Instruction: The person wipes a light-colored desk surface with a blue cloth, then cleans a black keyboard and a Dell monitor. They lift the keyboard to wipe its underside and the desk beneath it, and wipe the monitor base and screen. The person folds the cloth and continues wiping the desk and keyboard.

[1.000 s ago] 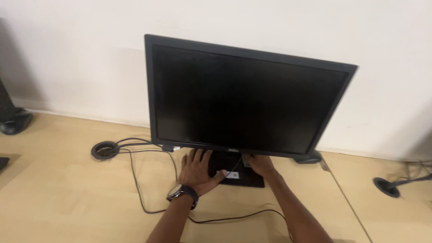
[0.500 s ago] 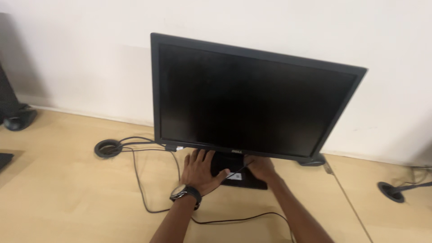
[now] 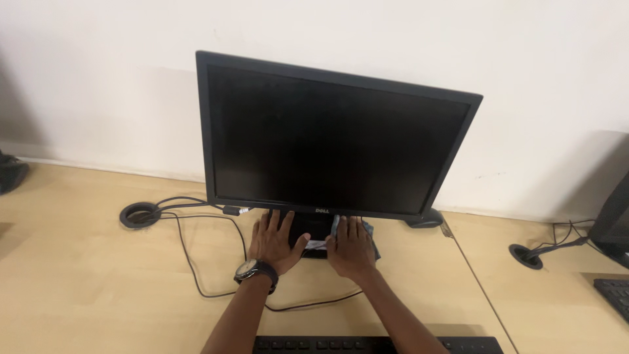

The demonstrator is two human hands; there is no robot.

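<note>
Monitor stand base is sitting on the wooden desk under the black monitor, left hand lying flat and open on it, right hand pressing a blue-grey cloth beside it, fingers spread.

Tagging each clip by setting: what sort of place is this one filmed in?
Probably an office or computer room. A black monitor stands on a long light wood desk with round cable grommets, a keyboard lies at the near edge, and part of another workstation shows at the right.
</note>
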